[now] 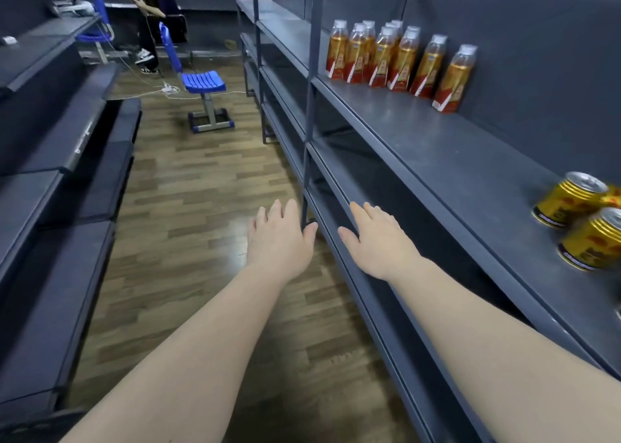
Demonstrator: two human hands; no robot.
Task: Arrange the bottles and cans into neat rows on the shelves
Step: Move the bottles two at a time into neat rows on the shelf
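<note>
On the shelf (453,160), bottles (400,63) and cans (568,204) upright, tops upward

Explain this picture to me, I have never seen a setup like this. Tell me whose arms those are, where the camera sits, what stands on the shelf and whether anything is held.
No machine here: a person wears one wide-angle camera on the head, so you look forward and down along their bare arms. The left hand and the right hand are stretched out, fingers straight, holding nothing. On the grey shelf at right stands a group of amber bottles with white caps; nearer, at the picture's edge, gold cans. A blue chair stands on the floor behind.
</note>
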